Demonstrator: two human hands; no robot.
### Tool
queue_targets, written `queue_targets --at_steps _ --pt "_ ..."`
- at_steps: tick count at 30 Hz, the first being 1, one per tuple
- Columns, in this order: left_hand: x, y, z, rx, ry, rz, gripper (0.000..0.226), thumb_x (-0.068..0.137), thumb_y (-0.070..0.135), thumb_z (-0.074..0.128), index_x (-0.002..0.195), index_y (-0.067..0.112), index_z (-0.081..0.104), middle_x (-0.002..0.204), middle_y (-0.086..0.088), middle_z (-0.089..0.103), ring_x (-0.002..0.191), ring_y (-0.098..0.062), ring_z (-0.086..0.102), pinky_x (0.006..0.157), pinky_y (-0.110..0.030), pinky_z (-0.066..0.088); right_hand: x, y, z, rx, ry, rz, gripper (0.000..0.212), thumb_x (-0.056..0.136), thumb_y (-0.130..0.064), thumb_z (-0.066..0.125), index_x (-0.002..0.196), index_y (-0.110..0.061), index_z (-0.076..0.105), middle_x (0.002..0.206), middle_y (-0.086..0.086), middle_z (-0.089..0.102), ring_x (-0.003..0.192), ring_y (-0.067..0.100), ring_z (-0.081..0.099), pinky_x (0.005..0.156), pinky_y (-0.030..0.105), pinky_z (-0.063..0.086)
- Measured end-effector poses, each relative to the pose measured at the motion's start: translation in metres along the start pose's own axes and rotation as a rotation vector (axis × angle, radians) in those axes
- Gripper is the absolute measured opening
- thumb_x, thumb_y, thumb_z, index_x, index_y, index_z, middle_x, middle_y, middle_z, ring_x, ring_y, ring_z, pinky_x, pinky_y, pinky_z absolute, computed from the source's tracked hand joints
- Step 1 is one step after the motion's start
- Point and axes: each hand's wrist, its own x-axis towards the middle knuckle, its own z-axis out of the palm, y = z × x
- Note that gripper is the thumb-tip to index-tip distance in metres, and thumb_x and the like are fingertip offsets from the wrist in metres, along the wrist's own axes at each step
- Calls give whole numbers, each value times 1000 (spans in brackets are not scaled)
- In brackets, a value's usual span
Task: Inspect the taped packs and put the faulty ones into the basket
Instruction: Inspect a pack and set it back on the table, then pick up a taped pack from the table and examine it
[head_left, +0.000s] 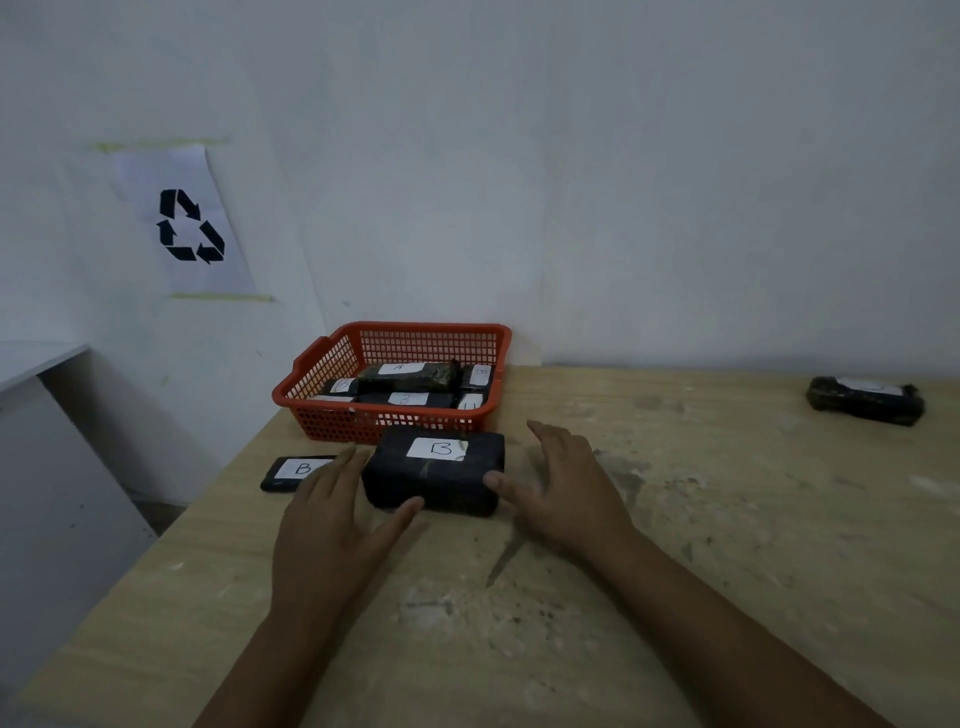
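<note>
A large black taped pack (434, 475) with a white label marked B lies on the wooden table just in front of the red basket (311, 402). My left hand (332, 525) is at its left end, fingers straight, thumb touching the front edge. My right hand (563, 491) is at its right end, fingers spread, thumb against the front right corner. Several taped packs (408, 378) with white labels lie inside the basket. A thin black pack (293, 473) marked B lies flat to the left, partly behind my left fingers.
Another taped pack (865, 400) lies at the far right of the table (675, 545). The basket stands against the white wall near the table's left edge. A recycling sign (189, 226) hangs on the wall at the left. A white shelf (36, 364) stands left of the table.
</note>
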Motion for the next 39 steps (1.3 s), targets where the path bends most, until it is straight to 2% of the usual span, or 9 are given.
queue_targets --at_steps 3,7,9,11,16,21,26,35,39 --pt "3 29 4 -22 16 82 101 87 91 44 161 23 49 169 0 46 158 -26 39 125 -50 36 -5 28 -13 -54 44 -21 100 90 -92 39 168 -30 27 173 -5 29 158 16 24 126 43 32" --pt "10 83 16 -14 -83 203 108 87 95 32 169 25 36 178 4 25 167 -24 15 134 -51 16 -10 68 -36 -142 109 -36 96 96 -87 31 169 -25 26 176 -3 24 161 18 20 130 41 24" --pt "12 113 25 -25 -126 269 109 86 97 26 170 26 31 181 6 14 168 -24 2 134 -52 3 -13 88 -50 -176 125 -23 94 98 -83 33 169 -23 26 177 -1 22 162 20 19 130 41 22" --pt "13 144 35 -18 -135 330 107 88 95 25 169 26 34 181 5 14 168 -24 -4 134 -53 -2 -18 109 -65 -216 146 -3 91 99 -80 36 169 -22 26 177 -1 22 163 21 18 130 40 21" --pt "7 225 66 -39 -214 413 106 84 95 14 167 32 35 182 3 11 168 -25 -6 135 -53 -1 -38 162 -103 -295 207 59 80 103 -70 45 166 -21 35 172 1 34 158 22 27 126 40 28" --pt "-3 296 100 -148 -343 438 85 96 83 44 163 31 45 180 4 22 168 -28 5 134 -56 8 -63 210 -139 -294 261 139 62 103 -57 54 156 -23 51 153 -2 55 143 21 43 115 40 43" --pt "-9 355 142 -203 -426 458 76 99 76 51 161 31 48 176 4 32 167 -28 14 134 -56 15 -75 250 -165 -234 304 234 49 103 -50 59 144 -24 61 134 -3 66 126 19 54 98 36 49" --pt "14 436 208 -274 -463 449 69 103 64 55 161 27 49 175 0 36 166 -31 15 133 -55 16 -39 311 -195 -44 514 330 27 104 -39 61 121 -21 70 106 -5 69 100 14 62 81 37 55" --pt "23 447 230 -284 -460 420 69 105 63 51 163 27 45 177 0 31 167 -29 10 135 -55 10 -2 330 -205 78 656 372 20 103 -32 62 115 -18 69 112 1 65 99 21 64 83 39 56"
